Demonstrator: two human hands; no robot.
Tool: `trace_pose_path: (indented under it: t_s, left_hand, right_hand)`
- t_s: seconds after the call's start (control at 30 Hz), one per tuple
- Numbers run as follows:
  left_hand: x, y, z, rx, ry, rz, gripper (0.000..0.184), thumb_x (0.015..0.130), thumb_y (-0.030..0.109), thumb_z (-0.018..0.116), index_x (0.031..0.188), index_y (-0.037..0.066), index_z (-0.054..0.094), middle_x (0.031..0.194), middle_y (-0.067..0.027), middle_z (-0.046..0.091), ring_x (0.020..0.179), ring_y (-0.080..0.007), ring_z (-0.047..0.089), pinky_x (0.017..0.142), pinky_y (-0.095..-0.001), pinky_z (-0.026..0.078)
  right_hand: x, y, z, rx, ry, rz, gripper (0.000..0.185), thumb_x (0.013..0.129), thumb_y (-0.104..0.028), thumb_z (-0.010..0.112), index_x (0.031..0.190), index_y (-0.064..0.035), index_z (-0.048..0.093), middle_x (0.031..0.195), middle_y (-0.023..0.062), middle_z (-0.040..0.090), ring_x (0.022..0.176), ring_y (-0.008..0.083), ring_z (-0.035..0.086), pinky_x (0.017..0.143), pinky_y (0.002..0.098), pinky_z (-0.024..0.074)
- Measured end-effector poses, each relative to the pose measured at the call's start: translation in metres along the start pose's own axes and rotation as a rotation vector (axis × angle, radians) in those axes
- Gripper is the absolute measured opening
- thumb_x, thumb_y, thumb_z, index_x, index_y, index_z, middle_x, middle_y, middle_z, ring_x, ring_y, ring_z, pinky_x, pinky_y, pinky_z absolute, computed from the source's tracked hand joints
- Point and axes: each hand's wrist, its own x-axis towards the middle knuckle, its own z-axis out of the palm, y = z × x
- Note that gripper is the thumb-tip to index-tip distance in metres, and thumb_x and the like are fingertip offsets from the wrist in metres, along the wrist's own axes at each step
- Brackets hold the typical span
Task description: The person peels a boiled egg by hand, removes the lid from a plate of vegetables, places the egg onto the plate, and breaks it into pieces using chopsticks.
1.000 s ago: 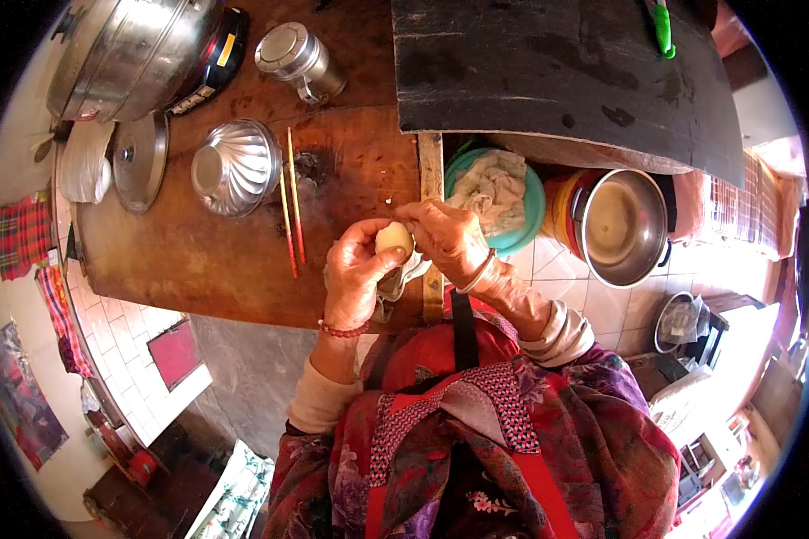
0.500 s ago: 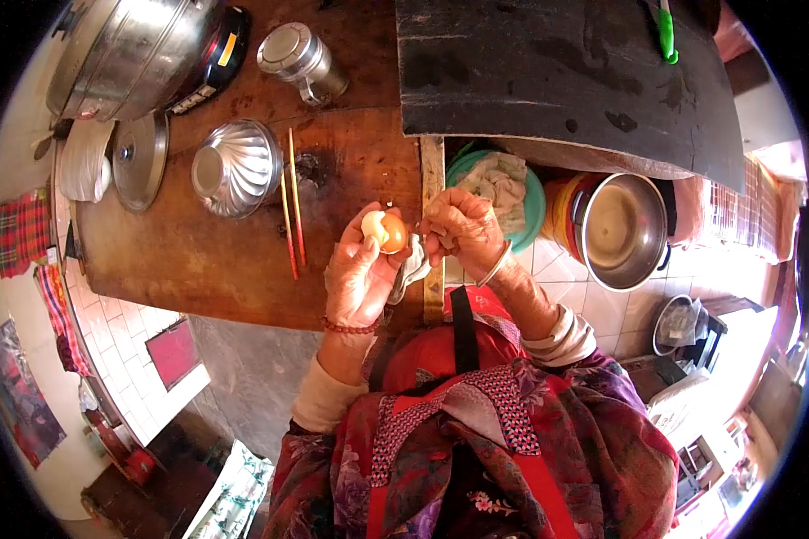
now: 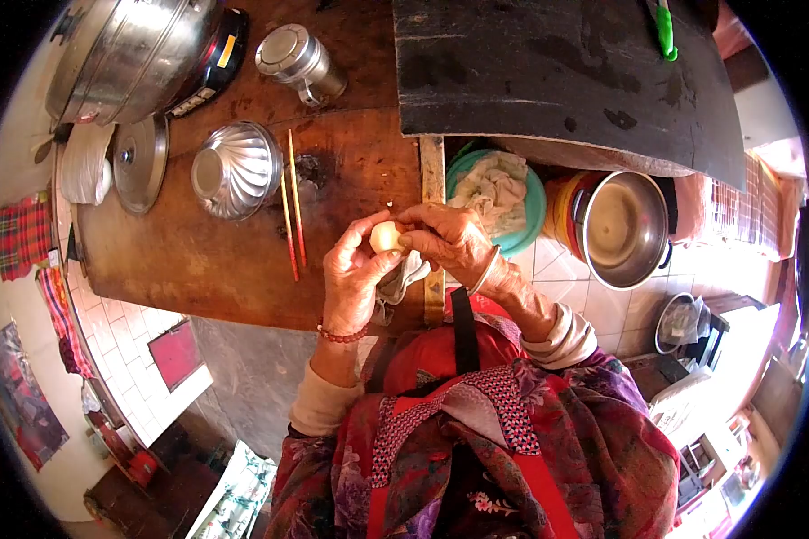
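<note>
A small pale, rounded egg (image 3: 386, 237), partly brown-shelled a moment ago, is held over the table's front right part. My left hand (image 3: 352, 278) closes its fingers and thumb round it. My right hand (image 3: 454, 241) touches its right side with bent, pinched fingers; whether a bit of shell is between them is too small to tell. Just below the hands lies a pale cloth (image 3: 406, 277) at the table edge. Red-ended chopsticks (image 3: 292, 208) lie left of my hands, beside a fluted metal bowl (image 3: 236, 171).
A metal jar (image 3: 301, 63), a round lid (image 3: 141, 163) and a big steamer (image 3: 135, 58) stand on the wooden table (image 3: 180, 260). Right of it are a teal basin (image 3: 532, 216) with a cloth, a large pot (image 3: 622, 229) and a black board (image 3: 566, 81).
My right hand moved away from the egg, then came back to it. My left hand turned the egg, so its pale side faces up and the brown part no longer shows.
</note>
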Motion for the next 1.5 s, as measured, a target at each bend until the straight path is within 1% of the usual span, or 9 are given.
trace_pose_path:
  t_s: [0.07, 0.13, 0.47, 0.63, 0.83, 0.9, 1.03, 1.27, 1.5]
  left_hand:
    - [0.000, 0.000, -0.001, 0.004, 0.005, -0.052, 0.040, 0.080, -0.005, 0.063, 0.119, -0.004, 0.052, 0.107, -0.0088, 0.059, 0.097, -0.0144, 0.057, 0.087, -0.0275, 0.048]
    - [0.000, 0.000, 0.000, 0.002, 0.013, -0.052, 0.039, 0.080, -0.006, 0.063, 0.118, -0.004, 0.053, 0.106, -0.0082, 0.059, 0.096, -0.0142, 0.057, 0.086, -0.0272, 0.048]
    - [0.001, -0.004, -0.004, 0.083, 0.003, -0.061, 0.037, 0.080, -0.001, 0.064, 0.116, -0.003, 0.055, 0.108, -0.0093, 0.060, 0.098, -0.0179, 0.059, 0.089, -0.0311, 0.049]
    - [0.001, -0.004, -0.005, -0.105, 0.002, -0.080, 0.037, 0.081, -0.001, 0.064, 0.116, -0.002, 0.053, 0.106, -0.0097, 0.059, 0.096, -0.0160, 0.058, 0.088, -0.0299, 0.048]
    - [0.002, -0.010, -0.011, -0.334, -0.055, -0.073, 0.041, 0.084, 0.008, 0.063, 0.121, -0.001, 0.046, 0.120, -0.0147, 0.054, 0.105, -0.0219, 0.057, 0.092, -0.0417, 0.049]
    - [0.002, -0.010, -0.008, -0.330, -0.043, -0.079, 0.042, 0.085, 0.010, 0.063, 0.121, -0.001, 0.045, 0.121, -0.0151, 0.053, 0.105, -0.0226, 0.057, 0.092, -0.0429, 0.049]
    - [0.001, -0.007, -0.007, -0.323, 0.014, -0.094, 0.037, 0.085, 0.008, 0.062, 0.118, -0.001, 0.046, 0.115, -0.0135, 0.055, 0.101, -0.0229, 0.058, 0.090, -0.0394, 0.051]
    - [0.000, -0.013, -0.010, -0.238, 0.040, -0.114, 0.031, 0.086, 0.010, 0.063, 0.113, 0.001, 0.050, 0.106, -0.0109, 0.059, 0.094, -0.0221, 0.061, 0.085, -0.0380, 0.053]
    - [0.002, -0.012, -0.007, -0.194, 0.080, -0.157, 0.031, 0.085, 0.011, 0.064, 0.110, 0.001, 0.050, 0.103, -0.0097, 0.059, 0.093, -0.0211, 0.061, 0.080, -0.0360, 0.055]
  right_hand:
    - [0.000, 0.004, 0.003, -0.042, 0.002, -0.085, 0.021, 0.085, -0.015, 0.059, 0.097, 0.0020, 0.060, 0.082, 0.0174, 0.061, 0.072, 0.0313, 0.063, 0.060, 0.0359, 0.0505]
    - [0.001, 0.008, 0.007, -0.248, 0.103, -0.335, 0.022, 0.087, -0.009, 0.055, 0.106, 0.0024, 0.058, 0.074, 0.0133, 0.061, 0.057, 0.0181, 0.060, 0.051, 0.0293, 0.0480]
    - [-0.004, 0.004, 0.011, -0.301, 0.111, -0.255, 0.021, 0.088, -0.004, 0.049, 0.107, 0.0022, 0.056, 0.071, 0.0148, 0.061, 0.057, 0.0194, 0.062, 0.051, 0.0305, 0.0502]
    - [-0.006, 0.007, 0.009, 0.175, 0.110, 0.097, 0.020, 0.090, -0.002, 0.045, 0.104, 0.0034, 0.057, 0.076, 0.0090, 0.062, 0.058, 0.0140, 0.060, 0.052, 0.0254, 0.0515]
    - [-0.005, 0.026, -0.009, 0.350, 0.091, 0.046, 0.029, 0.090, -0.017, 0.046, 0.096, 0.0086, 0.057, 0.076, 0.0132, 0.061, 0.055, 0.0170, 0.059, 0.051, 0.0262, 0.0501]
    - [-0.004, 0.018, -0.010, 0.563, 0.053, 0.359, 0.024, 0.089, -0.011, 0.045, 0.097, 0.0083, 0.057, 0.074, 0.0122, 0.061, 0.051, 0.0149, 0.057, 0.049, 0.0247, 0.0484]
    - [-0.004, 0.014, 0.002, 0.640, 0.108, 0.256, 0.020, 0.089, -0.010, 0.051, 0.098, 0.0066, 0.058, 0.070, 0.0093, 0.060, 0.049, 0.0116, 0.053, 0.047, 0.0221, 0.0455]
    - [-0.003, -0.002, 0.001, -0.175, 0.028, -0.161, 0.023, 0.079, -0.015, 0.066, 0.096, -0.0004, 0.060, 0.083, 0.0155, 0.061, 0.080, 0.0311, 0.061, 0.067, 0.0362, 0.0492]
    - [-0.003, 0.018, 0.015, -0.350, 0.152, -0.374, 0.022, 0.084, -0.011, 0.062, 0.102, 0.0010, 0.057, 0.080, 0.0155, 0.060, 0.072, 0.0316, 0.063, 0.060, 0.0364, 0.0497]
